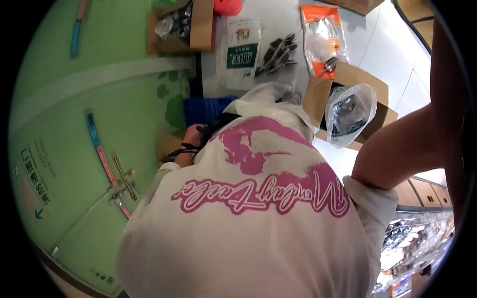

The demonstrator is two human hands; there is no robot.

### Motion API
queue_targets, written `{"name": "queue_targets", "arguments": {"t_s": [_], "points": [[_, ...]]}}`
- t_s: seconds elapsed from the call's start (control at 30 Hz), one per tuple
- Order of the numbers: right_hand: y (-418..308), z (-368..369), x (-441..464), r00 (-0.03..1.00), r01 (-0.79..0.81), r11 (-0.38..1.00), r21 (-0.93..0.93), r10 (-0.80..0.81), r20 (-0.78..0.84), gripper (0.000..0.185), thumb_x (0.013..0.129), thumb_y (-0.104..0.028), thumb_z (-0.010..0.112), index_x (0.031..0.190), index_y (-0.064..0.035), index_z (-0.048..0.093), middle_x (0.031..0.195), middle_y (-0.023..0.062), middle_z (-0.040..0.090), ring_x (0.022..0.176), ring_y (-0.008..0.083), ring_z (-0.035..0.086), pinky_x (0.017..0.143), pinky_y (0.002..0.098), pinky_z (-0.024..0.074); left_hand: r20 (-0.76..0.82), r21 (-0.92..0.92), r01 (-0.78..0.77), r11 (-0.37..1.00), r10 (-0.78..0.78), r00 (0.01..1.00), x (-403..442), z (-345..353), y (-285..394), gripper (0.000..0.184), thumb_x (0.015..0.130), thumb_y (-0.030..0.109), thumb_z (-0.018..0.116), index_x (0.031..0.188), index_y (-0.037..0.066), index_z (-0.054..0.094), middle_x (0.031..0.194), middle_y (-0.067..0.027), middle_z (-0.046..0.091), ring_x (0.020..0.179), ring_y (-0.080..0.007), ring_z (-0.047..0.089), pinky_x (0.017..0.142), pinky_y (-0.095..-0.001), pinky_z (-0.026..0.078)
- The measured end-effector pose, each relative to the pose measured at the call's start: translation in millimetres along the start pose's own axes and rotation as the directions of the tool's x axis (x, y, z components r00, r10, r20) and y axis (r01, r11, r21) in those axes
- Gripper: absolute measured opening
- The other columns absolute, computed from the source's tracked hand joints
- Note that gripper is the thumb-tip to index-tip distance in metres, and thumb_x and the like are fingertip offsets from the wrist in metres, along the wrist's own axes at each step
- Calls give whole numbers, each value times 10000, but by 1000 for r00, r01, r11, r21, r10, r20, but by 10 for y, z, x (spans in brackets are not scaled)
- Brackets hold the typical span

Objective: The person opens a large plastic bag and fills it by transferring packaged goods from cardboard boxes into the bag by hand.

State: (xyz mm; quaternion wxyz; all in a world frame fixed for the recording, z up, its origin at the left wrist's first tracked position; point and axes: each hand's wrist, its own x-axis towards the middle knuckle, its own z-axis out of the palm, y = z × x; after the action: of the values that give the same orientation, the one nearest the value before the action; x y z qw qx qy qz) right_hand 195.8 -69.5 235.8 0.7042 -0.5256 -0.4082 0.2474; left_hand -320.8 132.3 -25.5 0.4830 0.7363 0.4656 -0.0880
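My left hand (193, 134) is low beside my body on the left, with dark cords around its wrist. It is next to a black object (221, 122) at my waist, perhaps a strap or pouch. Its fingers are hidden, so whether they grip anything does not show. My right arm (397, 146) is bent and raised toward the camera at the right edge, its hand outside the visible picture. My light sweatshirt (248, 248) with pink print fills the middle. A blue plastic basket (202, 108) sits just beyond my left hand.
An open carton (380, 92) on the right holds a clear plastic bag (350, 114) of dark items. Another carton (202, 27) stands upper left. A printed white bag (242, 59), dark packaged pieces (278, 53) and an orange package (323, 37) lie on the tiles. Green doors (64, 149) line the left.
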Motion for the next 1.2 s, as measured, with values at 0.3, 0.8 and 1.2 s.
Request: {"name": "queue_targets", "arguments": {"t_s": [0.3,0.8,1.2], "points": [[151,172,308,997,-32,998,-51,35,69,459,928,-349,355,1231,-28,480,1176,107,517,1053,207,488,896,332,382,54,-323,577,750,-594,802,-771,448,-388,228,834,197,558,996,44,603,809,-64,609,698,-157,568,607,-300,455],[3583,366,-2480,-114,-886,-217,-410,959,-259,299,854,-306,485,989,-49,557,814,86,572,731,202,570,655,337,462,146,-401,577,712,-572,807,1874,-823,-910,262,824,210,566,1049,78,583,781,-27,615,630,-108,553,491,-241,399],[4725,1098,-2364,-145,-977,-195,-91,909,-392,289,852,-153,473,1096,-18,550,915,84,614,814,166,568,678,280,437,159,-192,584,788,-563,811,4628,1047,-3358,201,782,160,559,870,-4,634,784,-130,636,720,-201,617,595,-331,491]]}}
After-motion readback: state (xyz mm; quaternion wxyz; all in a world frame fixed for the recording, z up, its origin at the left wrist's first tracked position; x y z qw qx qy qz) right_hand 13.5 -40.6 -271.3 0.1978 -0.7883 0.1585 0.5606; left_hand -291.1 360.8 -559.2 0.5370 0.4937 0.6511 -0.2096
